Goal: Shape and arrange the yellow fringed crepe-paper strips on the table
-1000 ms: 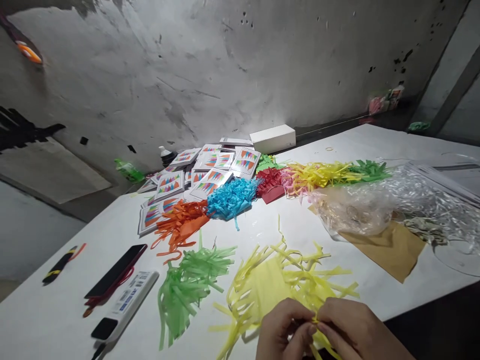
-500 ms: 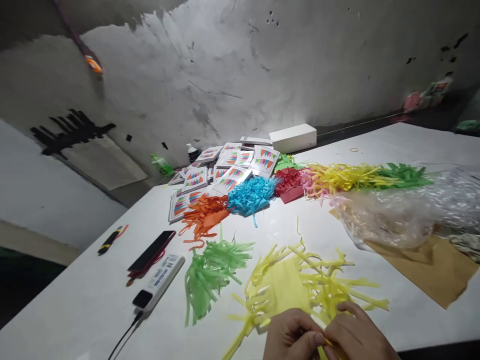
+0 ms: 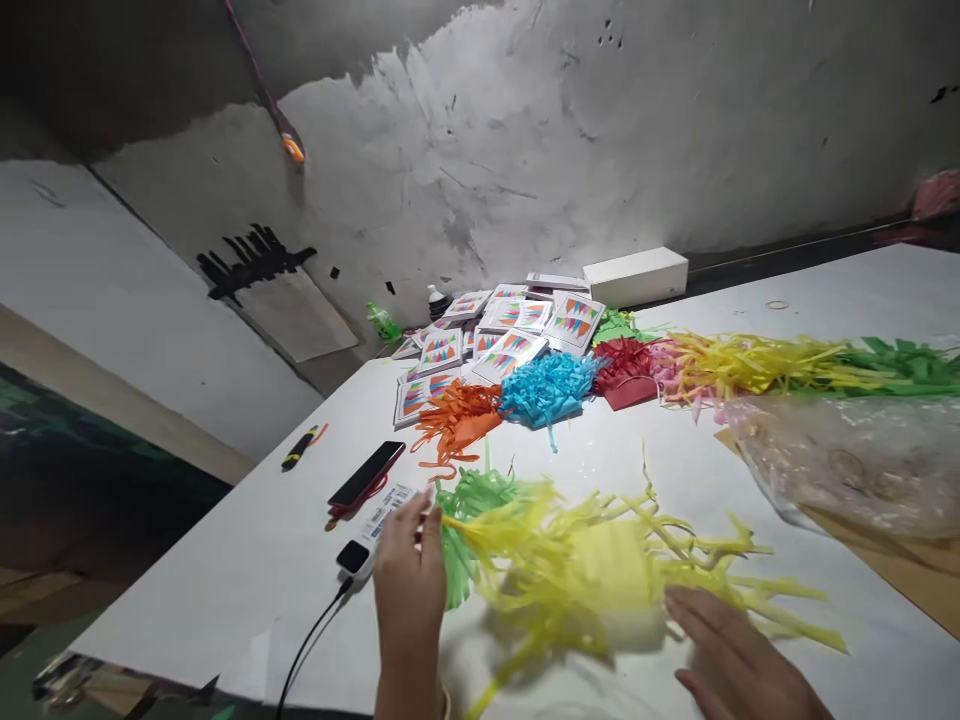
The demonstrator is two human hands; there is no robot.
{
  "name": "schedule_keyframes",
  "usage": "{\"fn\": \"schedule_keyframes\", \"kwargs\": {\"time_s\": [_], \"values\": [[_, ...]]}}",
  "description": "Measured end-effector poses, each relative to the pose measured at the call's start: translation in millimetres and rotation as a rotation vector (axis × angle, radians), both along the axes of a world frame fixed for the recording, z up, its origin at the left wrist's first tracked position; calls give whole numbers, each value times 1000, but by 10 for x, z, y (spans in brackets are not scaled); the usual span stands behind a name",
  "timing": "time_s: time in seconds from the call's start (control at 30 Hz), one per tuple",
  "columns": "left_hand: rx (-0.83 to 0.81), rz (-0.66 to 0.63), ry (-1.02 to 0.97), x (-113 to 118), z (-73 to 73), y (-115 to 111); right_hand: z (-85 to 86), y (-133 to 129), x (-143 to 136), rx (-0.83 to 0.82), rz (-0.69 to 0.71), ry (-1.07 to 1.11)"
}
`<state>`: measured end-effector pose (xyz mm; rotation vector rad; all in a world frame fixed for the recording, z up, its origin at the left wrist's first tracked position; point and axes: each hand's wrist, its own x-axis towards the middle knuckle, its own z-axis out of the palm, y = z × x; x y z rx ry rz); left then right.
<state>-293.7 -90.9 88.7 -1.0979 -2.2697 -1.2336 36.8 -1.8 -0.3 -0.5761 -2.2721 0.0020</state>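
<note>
My left hand (image 3: 409,575) is raised at the left of the yellow paper, its fingers closed on the twisted end of a yellow fringed paper tassel (image 3: 517,535). The tassel's strips trail to the right and are blurred by motion. Behind it, partly covered, lies a green paper tassel (image 3: 480,490). A yellow fringed tissue sheet (image 3: 611,570) lies flat on the table, strips spreading from its sides. My right hand (image 3: 724,640) is at that sheet's lower right, fingers extended and apart, holding nothing.
On the white table (image 3: 247,560) are a phone (image 3: 367,475), a white power strip (image 3: 390,505) with a black cable and a small cutter (image 3: 300,448). Behind lie orange (image 3: 461,420), blue (image 3: 551,388) and red tassels (image 3: 626,370), printed packs (image 3: 442,350), a white box (image 3: 637,277) and clear plastic (image 3: 847,455).
My hands, together at the near edge before, have separated. The left has carried a yellow tassel leftward over the green one; the right has opened. The view has swung left.
</note>
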Motion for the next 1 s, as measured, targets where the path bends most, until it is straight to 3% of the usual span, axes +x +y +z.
{"fn": "schedule_keyframes", "kwargs": {"time_s": [0.07,0.1,0.17,0.23,0.27,0.33,0.4,0.57,0.73,0.87,1.0], "values": [[31,30,85,21,-52,59,-36,3,-114,112,49,-111],[18,-39,88,136,-125,96,-60,12,-173,146,59,-138],[-56,-273,104,498,-342,162,-108,37,-270,115,45,-129],[-274,-655,95,886,-594,204,-148,63,-322,14,2,-120],[-362,-710,115,1036,-711,219,-162,72,-331,-31,-20,-125],[-492,-692,138,1198,-890,245,-173,80,-325,-82,-53,-136],[-547,-612,133,1199,-983,276,-168,79,-313,-99,-69,-129],[-569,-623,116,1114,-964,321,-148,97,-423,-60,-23,-76],[-530,-786,87,1283,-857,243,-180,146,-502,-57,81,-55],[-424,-858,173,1303,-815,183,-102,124,-180,-70,128,-6],[-315,-903,250,1351,-883,185,-14,35,134,-34,130,-113]]}}
